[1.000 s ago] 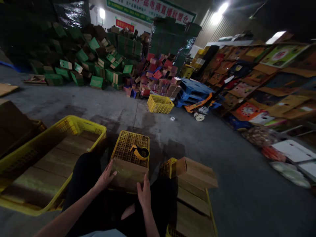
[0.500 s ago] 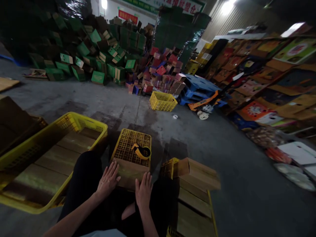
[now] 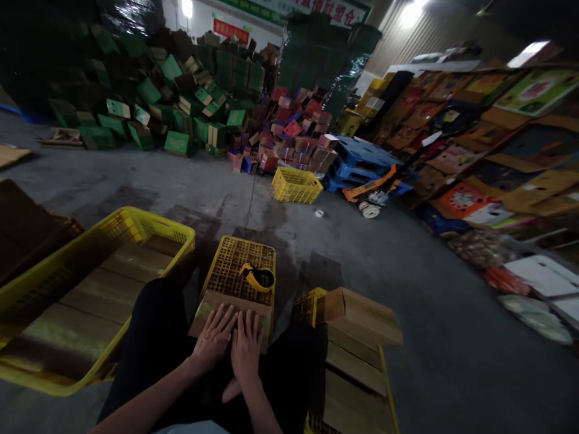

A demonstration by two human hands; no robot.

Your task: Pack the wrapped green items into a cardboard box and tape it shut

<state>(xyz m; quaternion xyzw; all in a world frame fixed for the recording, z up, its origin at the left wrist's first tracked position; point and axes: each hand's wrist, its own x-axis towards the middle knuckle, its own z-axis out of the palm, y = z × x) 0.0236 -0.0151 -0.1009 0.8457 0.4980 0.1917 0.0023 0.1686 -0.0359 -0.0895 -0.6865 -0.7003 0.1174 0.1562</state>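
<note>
Both palms lie flat on a brown cardboard box (image 3: 266,313) in front of me. My left hand (image 3: 213,339) rests on its middle-left part with the fingers stretched out. Beside it, almost touching, my right hand (image 3: 245,349) presses on the box, fingers also extended. The box sits on the near end of an upturned yellow plastic crate (image 3: 226,259). On that crate's grid, beyond the box, lies a yellow tape dispenser (image 3: 257,277). The underside of the box is hidden.
A large yellow crate (image 3: 183,235) at left holds several cardboard boxes. Another crate (image 3: 312,307) at right holds boxes, with an open carton (image 3: 364,316) on top. Farther off are a yellow basket (image 3: 296,185), an orange pallet jack (image 3: 371,187), blue pallets (image 3: 362,150) and heaped green boxes (image 3: 176,143).
My hands have moved inward from the two ends of the box to its middle, now side by side. The view has shifted slightly; the tape dispenser stays on the crate.
</note>
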